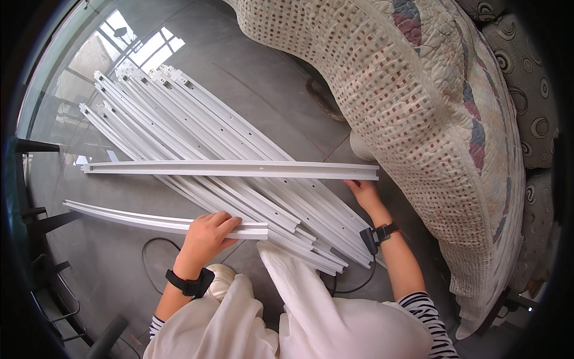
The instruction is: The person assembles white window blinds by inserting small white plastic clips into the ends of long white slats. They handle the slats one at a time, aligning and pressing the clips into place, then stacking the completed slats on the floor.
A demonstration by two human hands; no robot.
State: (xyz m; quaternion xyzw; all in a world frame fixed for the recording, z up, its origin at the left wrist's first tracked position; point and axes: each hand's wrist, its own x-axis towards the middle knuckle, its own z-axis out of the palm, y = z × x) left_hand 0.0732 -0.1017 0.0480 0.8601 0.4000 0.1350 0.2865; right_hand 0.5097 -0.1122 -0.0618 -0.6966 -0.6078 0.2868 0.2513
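Observation:
My left hand (209, 235) is wrapped over a white channel-shaped rail (137, 221), close to its right end. This rail reaches away to the left, low beside the pile. My right hand (365, 194) holds the near edge of another, longer white rail (257, 169) by its right end; part of those fingers is hidden beneath it. The longer rail lies crosswise over a pile of similar white rails (233, 134), which run slantwise from the far left to the near right. Small holes dot several of them, and fittings show at their far ends.
The grey tiled floor (239, 72) bears the pile. On the right, a patterned quilt (382, 78) drapes over furniture, down near my right arm. Dark chair legs (45, 224) stand at the left. Black cables (156, 240) lie near my feet, where a light shoe (221, 280) shows.

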